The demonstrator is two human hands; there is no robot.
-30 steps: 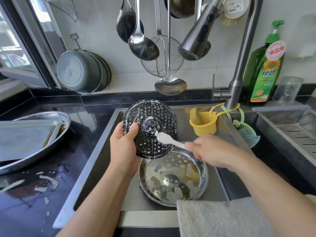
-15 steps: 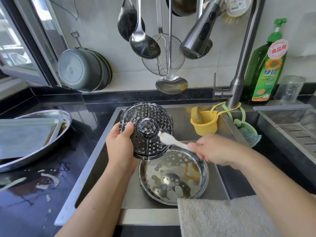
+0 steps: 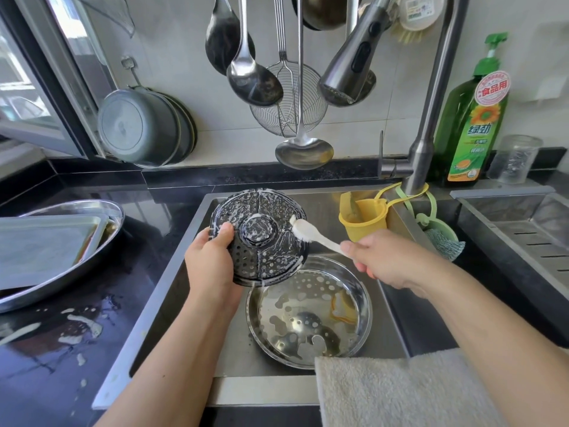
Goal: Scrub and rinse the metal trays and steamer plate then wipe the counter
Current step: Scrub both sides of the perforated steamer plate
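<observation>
Over the sink [image 3: 184, 272], our left hand [image 3: 212, 266] grips the sudsy perforated steamer plate [image 3: 261, 238] while our right hand [image 3: 391, 260] pinches what looks like a toothbrush [image 3: 311, 235], now shifted from the hub toward its three-o'clock rim, so scrubbing continues.

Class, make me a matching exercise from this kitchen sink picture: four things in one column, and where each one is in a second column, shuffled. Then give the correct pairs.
Things
1. perforated steamer plate
2. white brush
3. round metal pan
4. flat metal trays

Places
A. on the dark counter, left of the sink
B. in the grip of the left hand, held over the sink
C. on the sink floor
D. in the right hand, bristles against the plate

Pairs: 1-B, 2-D, 3-C, 4-A
</observation>
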